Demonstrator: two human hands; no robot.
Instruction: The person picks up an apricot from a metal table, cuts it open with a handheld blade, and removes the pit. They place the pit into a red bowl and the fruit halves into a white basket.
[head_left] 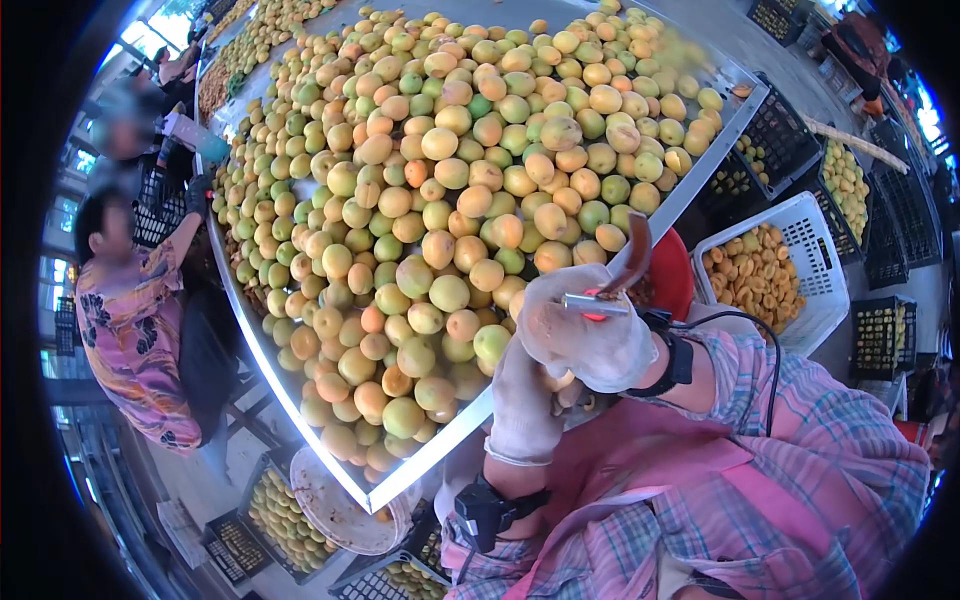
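Observation:
My right hand [582, 330], in a whitish glove, is closed around a curved-bladed knife [635, 252]. Its brownish blade curves upward, and a short silver rod with a red part shows at the fist. Just below and beside it is my left hand [527, 405], also gloved, with its fingers mostly hidden behind the right hand. A small yellow-orange bit shows between the gloves, too covered to name. Both hands are over the near edge of a metal-rimmed table [440, 440] heaped with yellow, orange and green apricots [450, 292].
A red bowl [672, 280] sits beside my right hand. Behind it, a white crate [828, 262] holds halved apricots [755, 275]. Black crates [885, 335] stand on the right, and a white bucket [345, 510] below the table corner. Another person [140, 330] is at the left side.

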